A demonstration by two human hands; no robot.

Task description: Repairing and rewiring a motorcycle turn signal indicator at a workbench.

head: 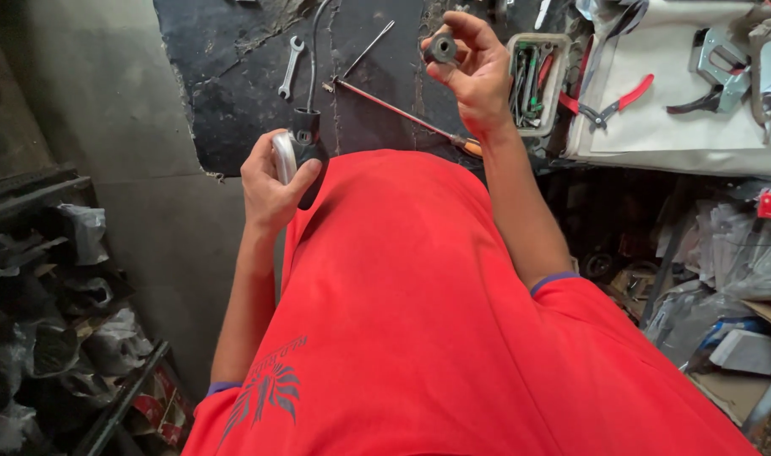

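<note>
Cluttered workshop floor below. Left hand (271,181) wraps the black-and-silver lever body (299,152), cable up. Right hand (478,72) fingertips pinch a small dark ring (442,48), raised. Best keep bore square to body when mating.

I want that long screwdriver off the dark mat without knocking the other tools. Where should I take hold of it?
Grip the screwdriver by its orange handle, the thick end near the right hand's wrist, probably from above. The thin shaft lies flat and slants toward the wrench.

Red shirt (419,321) (blue emblem), red-handled pliers (609,105), black ring (442,48)
</note>
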